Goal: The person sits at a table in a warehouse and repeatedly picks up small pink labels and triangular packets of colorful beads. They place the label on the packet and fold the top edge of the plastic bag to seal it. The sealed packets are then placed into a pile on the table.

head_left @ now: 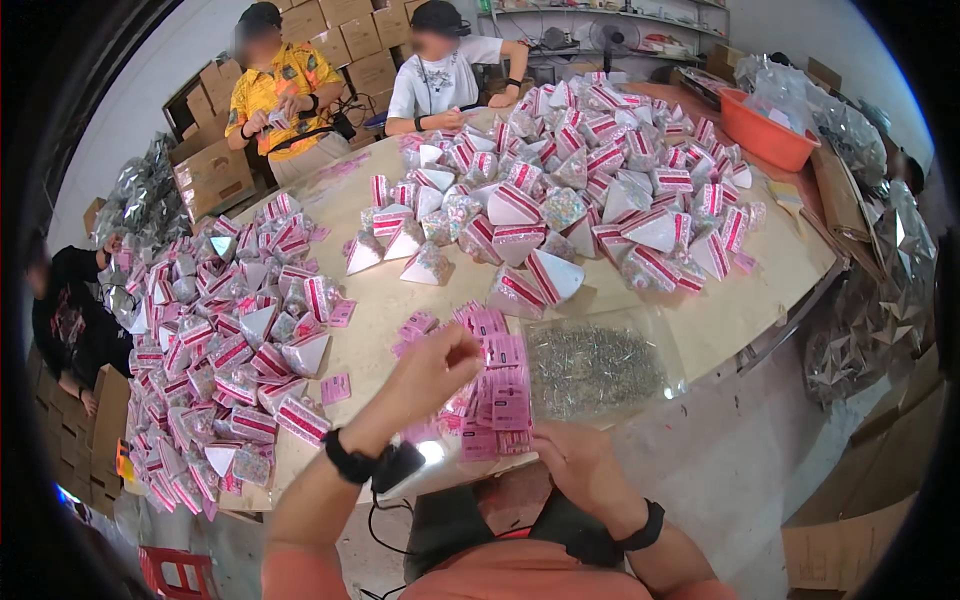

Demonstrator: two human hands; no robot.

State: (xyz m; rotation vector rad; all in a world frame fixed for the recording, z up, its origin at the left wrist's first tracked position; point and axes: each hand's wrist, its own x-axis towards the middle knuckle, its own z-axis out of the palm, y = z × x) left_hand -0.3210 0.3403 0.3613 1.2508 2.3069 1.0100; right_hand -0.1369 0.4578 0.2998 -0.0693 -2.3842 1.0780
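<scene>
My left hand is over the near part of the table, its fingers curled together above a pile of pink cards. Anything inside that curl is hidden. At the table's near edge, my right hand has its fingers bent and pressed together, beside the lower end of the same cards. I cannot make out what it holds, if anything. Right of the cards lies a shallow clear plastic tray with many small, thin metal pieces in it. Both wrists wear black bands.
Pyramid-shaped clear packs with pink and white bands form a large heap at the back and another heap at left. An orange basin sits at the far right. Three other people are around the table. Cardboard boxes stand behind.
</scene>
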